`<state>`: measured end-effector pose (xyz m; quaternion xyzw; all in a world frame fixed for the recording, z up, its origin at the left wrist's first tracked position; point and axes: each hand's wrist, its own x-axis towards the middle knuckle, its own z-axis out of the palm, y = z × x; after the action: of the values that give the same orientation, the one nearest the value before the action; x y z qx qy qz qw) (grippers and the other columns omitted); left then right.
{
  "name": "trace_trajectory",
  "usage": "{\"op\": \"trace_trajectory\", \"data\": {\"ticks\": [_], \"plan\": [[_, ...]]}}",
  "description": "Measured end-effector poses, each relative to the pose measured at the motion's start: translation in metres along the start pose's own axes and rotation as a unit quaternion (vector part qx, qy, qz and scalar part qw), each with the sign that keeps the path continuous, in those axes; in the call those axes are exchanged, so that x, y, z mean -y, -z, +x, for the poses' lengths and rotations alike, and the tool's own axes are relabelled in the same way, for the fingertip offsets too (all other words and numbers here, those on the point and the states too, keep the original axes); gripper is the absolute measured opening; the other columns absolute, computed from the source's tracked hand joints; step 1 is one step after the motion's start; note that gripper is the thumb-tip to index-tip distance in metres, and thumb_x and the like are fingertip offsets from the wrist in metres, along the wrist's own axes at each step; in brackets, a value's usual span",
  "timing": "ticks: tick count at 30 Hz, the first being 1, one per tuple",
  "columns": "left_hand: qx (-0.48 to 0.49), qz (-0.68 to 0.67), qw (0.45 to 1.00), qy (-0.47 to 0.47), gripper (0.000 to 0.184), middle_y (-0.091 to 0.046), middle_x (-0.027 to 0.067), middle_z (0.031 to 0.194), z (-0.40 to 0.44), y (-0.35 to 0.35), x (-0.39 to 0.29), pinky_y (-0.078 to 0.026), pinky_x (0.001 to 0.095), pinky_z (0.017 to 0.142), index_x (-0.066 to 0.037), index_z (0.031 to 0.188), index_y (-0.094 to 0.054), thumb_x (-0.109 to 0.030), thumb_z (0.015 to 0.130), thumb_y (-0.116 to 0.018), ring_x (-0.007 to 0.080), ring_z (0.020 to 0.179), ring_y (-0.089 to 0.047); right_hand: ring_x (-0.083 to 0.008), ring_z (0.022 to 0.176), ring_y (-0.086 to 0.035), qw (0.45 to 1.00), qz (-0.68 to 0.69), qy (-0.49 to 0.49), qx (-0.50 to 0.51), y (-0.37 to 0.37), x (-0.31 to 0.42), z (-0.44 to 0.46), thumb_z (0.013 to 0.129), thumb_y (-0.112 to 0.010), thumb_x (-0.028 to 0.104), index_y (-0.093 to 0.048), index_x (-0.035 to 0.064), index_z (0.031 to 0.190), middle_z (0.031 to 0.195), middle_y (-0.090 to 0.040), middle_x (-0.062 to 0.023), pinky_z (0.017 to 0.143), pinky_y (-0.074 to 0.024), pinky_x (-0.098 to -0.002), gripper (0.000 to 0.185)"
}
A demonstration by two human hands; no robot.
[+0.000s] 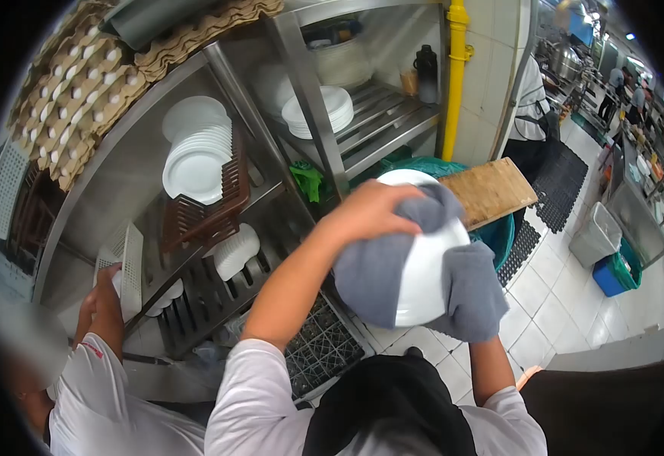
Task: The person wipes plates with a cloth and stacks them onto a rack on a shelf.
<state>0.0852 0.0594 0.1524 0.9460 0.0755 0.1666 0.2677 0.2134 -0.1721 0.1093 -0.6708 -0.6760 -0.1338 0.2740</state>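
Left-hand fingers (377,209) clamped on grey cloth (373,277), pressing it to white plate (423,283). Right hand hidden under cloth, can't tell its grip; right forearm (491,372) visible. Plate is tilted, up in the air between the 2 hands. Just beyond the fingers: wooden board (491,194) by green-lined bin (503,247). Left of fingers: brown rack (176,222) with stacked plates (197,175); steel shelf (396,137) beyond, 1 more plate stack (318,114). Below left: gridded crate (320,346), contents unclear. Far left: another person's hand (109,275) at white basket (132,277). Right: tiled floor (545,300), black mat (564,186), blue bin (611,281).
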Motion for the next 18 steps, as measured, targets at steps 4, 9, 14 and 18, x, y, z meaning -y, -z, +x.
{"op": "trace_trajectory", "data": {"ticks": [4, 9, 14, 18], "plan": [[-0.304, -0.354, 0.837, 0.286, 0.055, -0.069, 0.0122, 0.120, -0.063, -0.085, 0.015, -0.050, 0.0341, 0.096, 0.002, 0.134, -0.057, -0.026, 0.091, -0.075, 0.0200, 0.107, -0.066, -0.0310, 0.084, -0.059, 0.912, 0.176, -0.277, -0.248, -0.099, -0.015, -0.037, 0.084, -0.061, 0.013, -0.062, 0.0026, 0.080, 0.088, -0.060, -0.0138, 0.071, -0.0491, -0.0415, 0.011], [-0.433, -0.492, 0.709, 0.261, 0.057, -0.057, 0.0105, 0.139, -0.110, -0.186, -0.011, -0.041, 0.0339, 0.109, 0.004, 0.145, -0.044, -0.007, 0.094, -0.065, 0.0206, 0.123, -0.056, -0.0330, 0.089, -0.061, 0.924, -0.022, -0.356, 0.136, -0.091, 0.031, -0.020, 0.077, -0.066, 0.014, -0.064, 0.0026, 0.089, 0.091, -0.063, -0.0159, 0.074, -0.0498, -0.0416, 0.017], [-0.214, -0.673, 0.691, 0.156, 0.073, -0.045, 0.0196, 0.151, -0.150, -0.089, 0.008, -0.038, 0.0438, 0.116, 0.002, 0.155, -0.031, -0.021, 0.091, -0.056, 0.0327, 0.138, -0.048, -0.0332, 0.096, -0.063, 0.992, 0.064, -0.039, -0.105, -0.070, -0.007, -0.040, 0.077, -0.067, 0.019, -0.067, 0.0050, 0.097, 0.097, -0.066, -0.0169, 0.080, -0.0503, -0.0436, 0.024], [-0.287, -0.801, 0.525, -0.002, 0.075, -0.033, 0.0211, 0.160, -0.126, -0.083, -0.024, -0.033, 0.0468, 0.120, -0.003, 0.158, -0.028, -0.051, 0.101, -0.040, 0.0361, 0.143, -0.040, -0.0338, 0.094, -0.063, 0.976, 0.136, -0.117, -0.121, -0.088, 0.020, -0.024, 0.079, -0.065, 0.018, -0.068, 0.0050, 0.096, 0.096, -0.066, -0.0163, 0.078, -0.0505, -0.0432, 0.022]]}}
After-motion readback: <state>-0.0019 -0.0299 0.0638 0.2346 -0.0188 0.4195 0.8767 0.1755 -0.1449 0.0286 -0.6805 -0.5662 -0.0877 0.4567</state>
